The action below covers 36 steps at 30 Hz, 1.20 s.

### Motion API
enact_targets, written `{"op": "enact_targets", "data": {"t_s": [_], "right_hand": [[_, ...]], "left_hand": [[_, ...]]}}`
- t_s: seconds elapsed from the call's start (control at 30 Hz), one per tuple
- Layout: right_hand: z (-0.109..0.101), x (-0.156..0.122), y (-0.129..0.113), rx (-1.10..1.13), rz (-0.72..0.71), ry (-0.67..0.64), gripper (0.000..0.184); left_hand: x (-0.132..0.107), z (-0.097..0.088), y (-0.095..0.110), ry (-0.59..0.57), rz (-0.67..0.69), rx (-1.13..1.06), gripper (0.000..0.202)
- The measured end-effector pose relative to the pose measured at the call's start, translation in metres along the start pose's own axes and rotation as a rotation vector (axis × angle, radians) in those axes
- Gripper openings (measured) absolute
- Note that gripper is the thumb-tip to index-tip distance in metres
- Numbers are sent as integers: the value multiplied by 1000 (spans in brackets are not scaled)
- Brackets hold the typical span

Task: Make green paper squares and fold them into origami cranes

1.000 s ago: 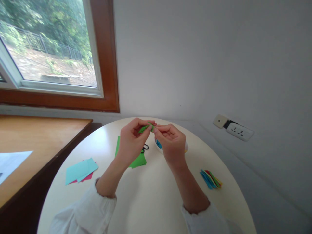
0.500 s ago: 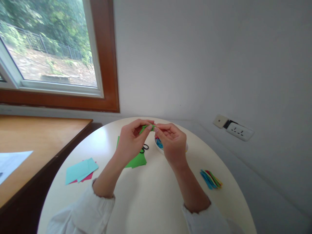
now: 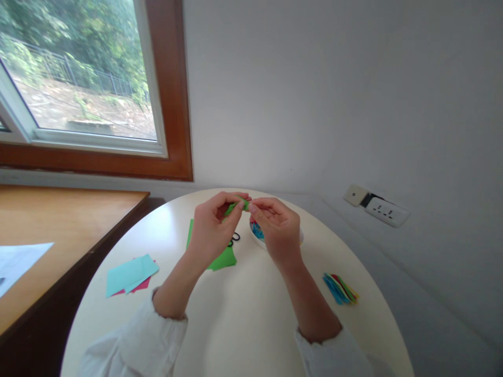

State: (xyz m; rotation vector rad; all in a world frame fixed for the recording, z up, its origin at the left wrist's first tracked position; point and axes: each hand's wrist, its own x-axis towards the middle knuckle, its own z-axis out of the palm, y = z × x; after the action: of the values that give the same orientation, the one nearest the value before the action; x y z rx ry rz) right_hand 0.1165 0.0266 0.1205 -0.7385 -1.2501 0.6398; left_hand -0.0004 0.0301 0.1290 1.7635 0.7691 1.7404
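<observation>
Held up over the far part of the table is a small strip of green paper, partly hidden by fingers. My left hand is closed on it with thumb and fingers. At its right end, my right hand pinches it, thumb against fingertips. Behind my left hand lies green paper on the table, with the black handles of scissors showing over it. A white bowl with blue and red pieces inside is partly covered by my right hand.
The round white table stands against the wall. Light blue sheets lie over pink paper at left. A bundle of coloured strips lies at right. A wooden desk adjoins at left, and a wall socket is at right.
Both hands stay almost in place, still pinching the green paper strip. My left forearm has shifted very slightly to the right.
</observation>
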Motion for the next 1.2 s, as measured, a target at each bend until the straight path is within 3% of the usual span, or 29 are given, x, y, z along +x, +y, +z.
{"op": "enact_targets", "data": {"t_s": [0.43, 0.8, 1.2], "right_hand": [[-1, 0, 1, 5, -25, -59, 10], [0, -1, 2, 61, 29, -9, 15], [1, -5, 0, -27, -93, 16, 4]], "left_hand": [[0, -1, 1, -22, -24, 17, 4], [0, 1, 1, 18, -33, 33, 4], [1, -1, 5, -7, -24, 40, 7]]}}
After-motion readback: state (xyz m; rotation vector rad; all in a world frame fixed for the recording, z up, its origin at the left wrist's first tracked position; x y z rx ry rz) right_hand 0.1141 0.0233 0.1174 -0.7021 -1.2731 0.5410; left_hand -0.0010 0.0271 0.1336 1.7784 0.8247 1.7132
